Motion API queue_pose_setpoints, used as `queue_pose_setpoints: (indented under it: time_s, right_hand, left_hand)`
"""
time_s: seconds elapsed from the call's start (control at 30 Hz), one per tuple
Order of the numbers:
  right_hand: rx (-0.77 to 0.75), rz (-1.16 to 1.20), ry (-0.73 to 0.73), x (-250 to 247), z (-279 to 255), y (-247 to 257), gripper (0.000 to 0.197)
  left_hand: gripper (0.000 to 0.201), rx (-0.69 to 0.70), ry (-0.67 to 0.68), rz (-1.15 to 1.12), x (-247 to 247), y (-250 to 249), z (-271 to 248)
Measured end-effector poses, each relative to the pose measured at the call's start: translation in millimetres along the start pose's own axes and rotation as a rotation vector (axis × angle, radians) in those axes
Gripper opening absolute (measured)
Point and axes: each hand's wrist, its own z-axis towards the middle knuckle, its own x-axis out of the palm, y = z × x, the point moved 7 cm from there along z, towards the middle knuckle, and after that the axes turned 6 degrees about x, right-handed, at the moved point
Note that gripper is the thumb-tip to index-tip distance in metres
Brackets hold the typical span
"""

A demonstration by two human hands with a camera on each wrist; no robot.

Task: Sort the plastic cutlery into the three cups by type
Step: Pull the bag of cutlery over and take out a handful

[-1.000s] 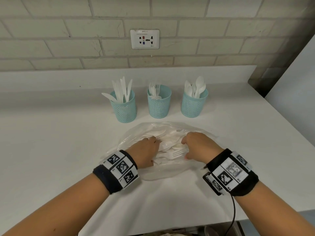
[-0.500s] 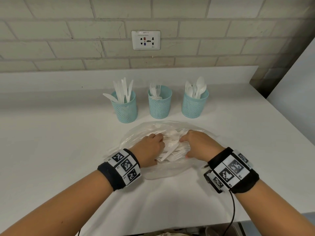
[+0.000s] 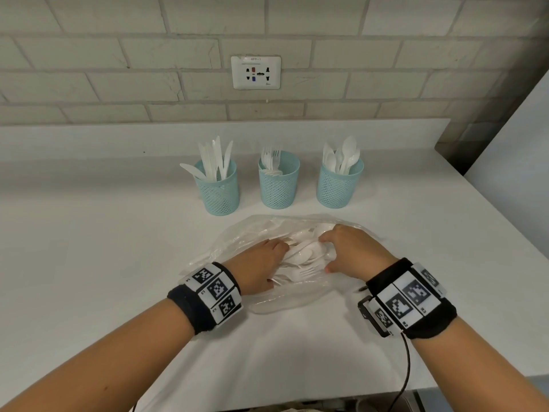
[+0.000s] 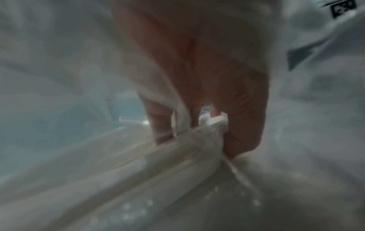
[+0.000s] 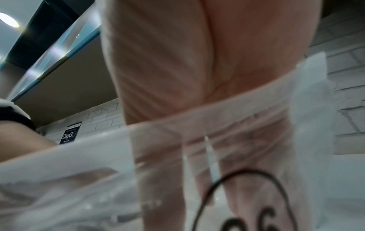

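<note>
White counter (image 3: pixel 89 263), brick wall (image 3: pixel 89 55), socket (image 3: pixel 256 72), bag (image 3: pixel 237 242) veiling cutlery (image 3: pixel 303 257)

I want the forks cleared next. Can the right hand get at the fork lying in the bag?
Probably yes. The fork lies exposed in the open plastic bag, beside the right hand, with nothing over it.

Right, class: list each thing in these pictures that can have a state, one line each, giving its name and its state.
Left cup: upright, holds knives.
Middle cup: upright, holds forks.
Right cup: upright, holds spoons.
Plastic bag: lying flat on the counter, open, unsorted cutlery inside.
Left hand: in the bag, fingers curled round cutlery handles.
Right hand: in the bag on the pile, grip hidden.
Wall socket: nothing plugged in.
</note>
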Motion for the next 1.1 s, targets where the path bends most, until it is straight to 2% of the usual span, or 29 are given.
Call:
queue_pose_setpoints:
  time_s: [0.17, 0.4, 0.53, 0.73, 0.83, 0.93, 1.1]
  right_hand:
    - [0.044, -0.102, 0.061, 12.0, 0.8, -4.5, 0.047]
    - [0.014, -0.121, 0.057, 13.2, 4.9, -3.1, 0.044]
    - [0.015, -0.112, 0.043, 15.2, 7.9, -3.9, 0.040]
    - [0.034, -0.118, 0.059, 16.8, 8.7, -3.2, 0.039]
    - [-0.011, -0.084, 0.060, 15.9, 3.7, 0.0, 0.044]
    - [-0.021, -0.041, 0.074, 17.8, 2.0, 0.0, 0.048]
    - [0.022, 0.013, 0.063, 21.7, 7.5, -4.4, 0.037]
  left_hand:
    - [0.067, -0.076, 0.045, -0.037, 2.6, 6.5, 1.0]
    - [0.067, -0.142, 0.076, -0.032, 2.3, 15.3, 5.5]
    - [0.060, -0.163, 0.044, -0.053, 1.7, 20.8, 1.5]
    - [0.091, -0.181, 0.122, -0.096, 6.8, 24.9, -6.1]
    - [0.082, -0.187, 0.136, -0.070, 7.4, 27.1, -6.8]
    - [0.085, -0.177, 0.120, -0.055, 6.3, 26.9, -5.2]
    - [0.082, -0.223, 0.133, -0.087, 7.9, 31.6, -5.7]
